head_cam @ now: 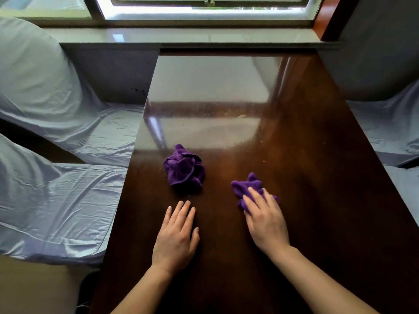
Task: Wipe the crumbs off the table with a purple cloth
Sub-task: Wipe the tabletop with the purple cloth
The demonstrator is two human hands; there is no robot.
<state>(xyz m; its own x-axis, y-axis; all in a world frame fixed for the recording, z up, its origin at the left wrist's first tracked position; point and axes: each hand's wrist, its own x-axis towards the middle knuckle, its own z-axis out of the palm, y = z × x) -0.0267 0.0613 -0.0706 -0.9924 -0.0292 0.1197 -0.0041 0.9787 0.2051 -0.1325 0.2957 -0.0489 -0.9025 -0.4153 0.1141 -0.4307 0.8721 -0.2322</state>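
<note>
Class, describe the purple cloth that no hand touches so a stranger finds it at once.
Start at the dark wooden table under the window. Two purple cloths lie on its near half. The free cloth is the bigger bunched one, just beyond the left hand; the other cloth lies under the right hand.

Tabletop [294, 200] far half bare up to the sill [181, 38], apart from a few crumbs [242, 116] mid-surface. Bunched cloth [184, 167] sits left of centre, just beyond left hand [175, 236]. Right hand [265, 220] covers second cloth [246, 185]; open lane between the two cloths. Covered chairs [56, 200] crowd both long edges.
</note>
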